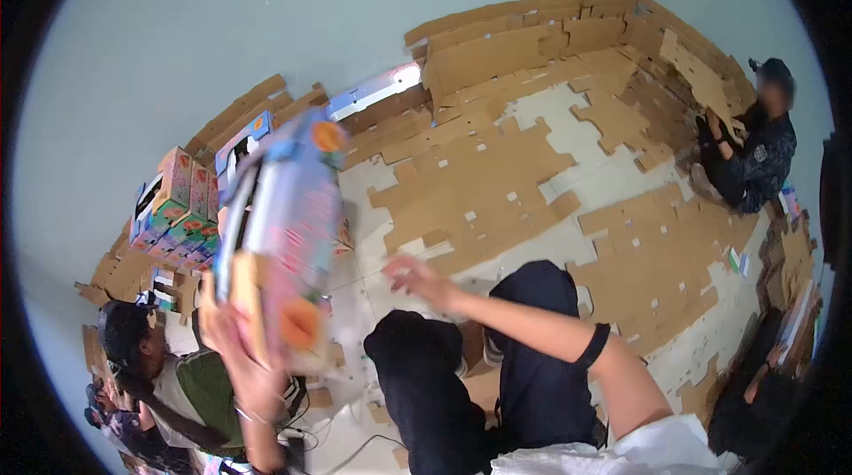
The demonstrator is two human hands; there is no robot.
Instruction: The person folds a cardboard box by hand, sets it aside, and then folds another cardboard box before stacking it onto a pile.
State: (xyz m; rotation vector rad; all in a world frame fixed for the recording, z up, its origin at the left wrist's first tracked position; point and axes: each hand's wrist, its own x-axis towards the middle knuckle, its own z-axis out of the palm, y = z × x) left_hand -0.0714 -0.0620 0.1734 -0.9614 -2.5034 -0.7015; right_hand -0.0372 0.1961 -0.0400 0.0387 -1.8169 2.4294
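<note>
My left hand (244, 355) is raised at the left, fingers wrapped around the lower end of a printed cardboard box (302, 226). The box is pink and blue with orange flowers, has a dark slot along one side, and is held tilted and blurred by motion. Apart from it, my right hand (422, 284) hovers in front of my knees, fingers loosely spread and holding nothing. Behind the held box, more flower-printed boxes (182, 186) stand stacked against the wall, partly hidden by it.
Flattened cardboard sheets (479, 191) cover much of the tiled floor. Cardboard panels (497, 53) lean along the wall. One person (200, 386) sits close at my left, another (759, 151) at the far right holding cardboard, and others sit at the lower edges. A cable (359, 448) lies nearby.
</note>
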